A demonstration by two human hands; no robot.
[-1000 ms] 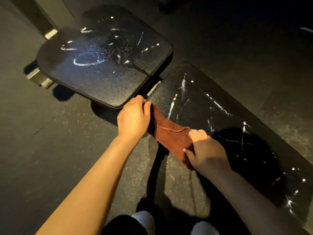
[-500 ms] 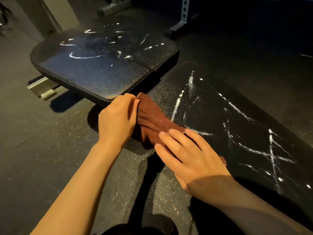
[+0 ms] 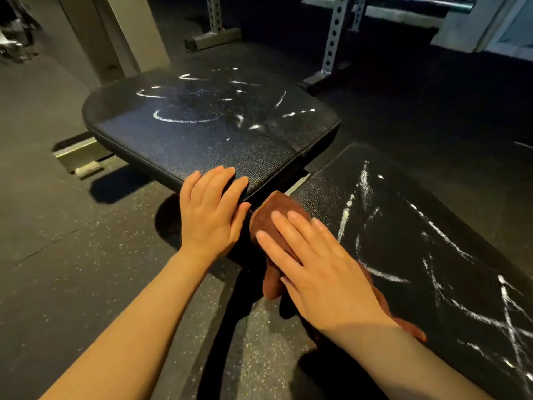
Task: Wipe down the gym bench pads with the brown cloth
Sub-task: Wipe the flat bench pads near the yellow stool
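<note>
From the head view, the right hand (image 3: 323,267) pressed flat, fingers straight, on the brown cloth (image 3: 271,217) at the long pad's (image 3: 432,226) corner. The left hand (image 3: 210,212) rested open-fingered on the seat pad's (image 3: 202,134) edge.

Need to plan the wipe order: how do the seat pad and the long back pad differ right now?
The seat pad carries curved white smears and short dashes; the long back pad carries long, straight, crossing streaks. The brown cloth lies on the long back pad's near corner under the flat right hand; the seat pad has no cloth, only the left hand resting on its edge. Both are black, textured and unwiped.
</note>
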